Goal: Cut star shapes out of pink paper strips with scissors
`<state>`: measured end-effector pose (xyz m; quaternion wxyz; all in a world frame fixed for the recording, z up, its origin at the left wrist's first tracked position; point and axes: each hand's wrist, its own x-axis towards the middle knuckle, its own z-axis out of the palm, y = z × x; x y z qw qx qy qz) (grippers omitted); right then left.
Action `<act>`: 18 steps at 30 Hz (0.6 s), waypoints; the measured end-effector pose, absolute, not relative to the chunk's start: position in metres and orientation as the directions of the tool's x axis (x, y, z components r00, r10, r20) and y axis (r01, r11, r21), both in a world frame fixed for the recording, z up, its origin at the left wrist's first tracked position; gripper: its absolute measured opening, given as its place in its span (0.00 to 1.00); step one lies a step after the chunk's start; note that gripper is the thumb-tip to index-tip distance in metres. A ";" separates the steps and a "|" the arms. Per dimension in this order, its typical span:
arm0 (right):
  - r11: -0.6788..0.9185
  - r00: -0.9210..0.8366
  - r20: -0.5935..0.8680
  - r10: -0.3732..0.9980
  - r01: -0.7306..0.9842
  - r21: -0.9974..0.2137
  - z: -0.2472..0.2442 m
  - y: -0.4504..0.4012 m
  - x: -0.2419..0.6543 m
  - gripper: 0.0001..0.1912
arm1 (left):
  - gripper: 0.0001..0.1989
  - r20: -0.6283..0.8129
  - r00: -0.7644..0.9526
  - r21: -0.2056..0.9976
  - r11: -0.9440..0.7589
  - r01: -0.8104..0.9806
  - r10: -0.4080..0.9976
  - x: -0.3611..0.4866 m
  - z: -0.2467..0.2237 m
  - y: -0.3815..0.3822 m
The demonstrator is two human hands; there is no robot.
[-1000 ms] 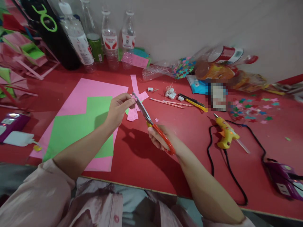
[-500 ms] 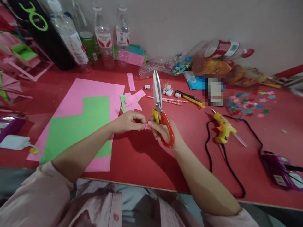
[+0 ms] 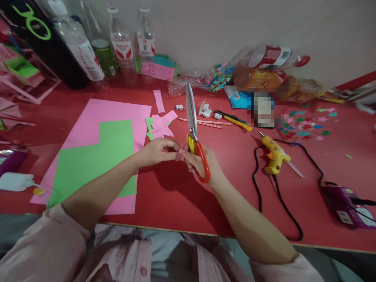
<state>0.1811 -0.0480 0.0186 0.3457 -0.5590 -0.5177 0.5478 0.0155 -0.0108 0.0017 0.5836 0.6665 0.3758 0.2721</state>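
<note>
Between my fingertips is a small piece of pink paper point(image 3: 180, 152), partly covered by them. My left hand point(image 3: 160, 152) pinches its left side with thumb and forefinger. My right hand point(image 3: 202, 162) grips the other side and also keeps hold of scissors point(image 3: 192, 117) with red and yellow handles, their closed blades pointing up and away from me. Just beyond my left hand lies a small pile of pink and green paper scraps point(image 3: 160, 123). A green paper sheet point(image 3: 96, 160) rests on a larger pink sheet point(image 3: 79, 121) under my left forearm.
To the right are a yellow glue gun point(image 3: 274, 154) with a black cord, a utility knife point(image 3: 235, 119) and scattered coloured stars point(image 3: 308, 125). Striped straws point(image 3: 205, 123) lie beyond my hands. Plastic bottles point(image 3: 123, 51) and a black umbrella-like object point(image 3: 55, 51) stand along the wall.
The whole view has shifted slightly, so things appear a little further left. Both hands keep pinching the pink paper, and the scissors stay upright in my right hand.
</note>
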 end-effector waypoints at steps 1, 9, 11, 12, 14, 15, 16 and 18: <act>-0.231 -0.129 -0.259 0.957 0.202 -0.952 0.019 -0.048 0.181 0.09 | 0.05 -0.067 0.551 0.986 -0.031 0.167 0.831 0.016 0.001 -0.010; -0.242 -0.164 -0.277 0.947 0.207 -0.948 0.020 -0.049 0.182 0.05 | 0.03 -0.065 0.578 0.986 -0.039 0.165 0.813 0.014 0.002 -0.011; -0.233 -0.194 -0.273 0.942 0.205 -0.951 0.020 -0.049 0.183 0.04 | 0.02 -0.064 0.584 0.986 -0.039 0.161 0.809 0.013 0.002 -0.011; -0.227 -0.206 -0.266 0.942 0.194 -0.954 0.020 -0.049 0.184 0.04 | 0.03 -0.055 0.580 0.988 -0.041 0.151 0.813 0.013 0.002 -0.011; -0.209 -0.224 -0.239 0.945 0.150 -0.966 0.018 -0.047 0.185 0.05 | 0.02 -0.032 0.568 0.991 -0.050 0.127 0.822 0.013 0.001 -0.011; -0.195 -0.226 -0.218 0.949 0.118 -0.974 0.017 -0.047 0.185 0.05 | 0.02 -0.023 0.563 0.991 -0.054 0.119 0.826 0.013 0.001 -0.011; -0.181 -0.224 -0.196 0.955 0.088 -0.980 0.016 -0.046 0.185 0.06 | 0.03 -0.017 0.558 0.992 -0.056 0.113 0.830 0.013 0.000 -0.011; -0.158 -0.215 -0.165 0.963 0.048 -0.986 0.013 -0.045 0.185 0.08 | 0.05 -0.013 0.551 0.993 -0.053 0.104 0.835 0.013 0.000 -0.011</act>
